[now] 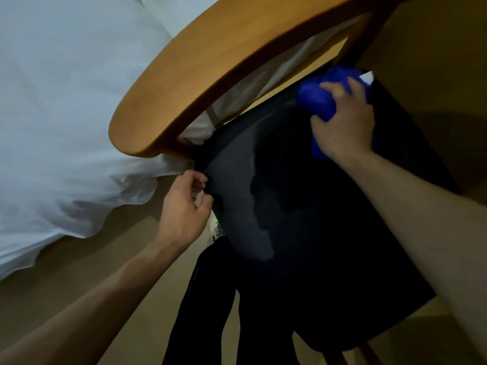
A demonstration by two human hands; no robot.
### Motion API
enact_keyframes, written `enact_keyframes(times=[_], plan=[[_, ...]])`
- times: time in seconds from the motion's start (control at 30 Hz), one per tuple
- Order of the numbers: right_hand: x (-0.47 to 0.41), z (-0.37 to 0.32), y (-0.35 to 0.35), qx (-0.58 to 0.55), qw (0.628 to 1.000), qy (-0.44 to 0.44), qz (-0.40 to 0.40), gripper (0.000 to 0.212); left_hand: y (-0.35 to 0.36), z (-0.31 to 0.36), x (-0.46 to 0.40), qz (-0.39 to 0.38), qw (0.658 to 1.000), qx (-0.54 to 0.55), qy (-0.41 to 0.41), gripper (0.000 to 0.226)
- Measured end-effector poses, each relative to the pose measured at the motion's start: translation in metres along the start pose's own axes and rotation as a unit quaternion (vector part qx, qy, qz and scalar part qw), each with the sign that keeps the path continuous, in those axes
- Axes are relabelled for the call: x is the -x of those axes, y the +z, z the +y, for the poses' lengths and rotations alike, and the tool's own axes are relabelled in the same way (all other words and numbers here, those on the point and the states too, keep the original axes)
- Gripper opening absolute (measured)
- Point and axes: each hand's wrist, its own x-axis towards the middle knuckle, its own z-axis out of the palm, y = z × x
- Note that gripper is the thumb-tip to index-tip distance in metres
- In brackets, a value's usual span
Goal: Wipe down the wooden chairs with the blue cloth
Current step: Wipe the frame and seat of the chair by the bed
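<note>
A wooden chair fills the middle of the head view, its curved backrest (210, 75) arching above a dark seat cushion (303, 212). My right hand (345, 125) grips a bunched blue cloth (316, 98) and presses it on the seat's far right corner, beside the backrest's right post (353, 48). My left hand (184, 206) pinches the left edge of the dark seat between thumb and curled fingers. Part of the cloth is hidden under my right hand.
A bed with white sheets (66, 114) lies close on the left, its cover hanging toward the beige floor (79, 259). Dark clothing (205, 299) hangs below the seat's front. A wooden surface (434, 61) stands at the right behind the chair.
</note>
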Motion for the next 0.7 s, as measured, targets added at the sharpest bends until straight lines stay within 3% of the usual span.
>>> enact_keyframes(times=[0.1, 0.3, 0.53, 0.6, 0.7], plan=[[0.037, -0.023, 0.021, -0.018, 0.998, -0.061, -0.023, 0.061, -0.01, 0.0, -0.004, -0.018, 0.999, 0.003, -0.026, 0.023], [0.15, -0.047, 0.074, -0.065, 0.956, -0.226, -0.173, 0.059, -0.027, -0.009, -0.018, -0.02, 0.989, 0.052, -0.139, 0.012], [0.136, -0.03, 0.057, -0.118, 0.892, -0.33, -0.285, 0.055, -0.018, 0.002, -0.003, -0.058, 0.996, -0.006, -0.068, 0.016], [0.116, -0.024, 0.041, -0.1, 0.914, -0.305, -0.249, 0.06, -0.012, 0.007, 0.004, -0.063, 0.996, 0.014, -0.058, 0.018], [0.063, -0.01, 0.008, -0.087, 0.972, -0.204, -0.08, 0.068, -0.005, 0.009, 0.009, -0.025, 0.997, 0.043, -0.06, 0.017]])
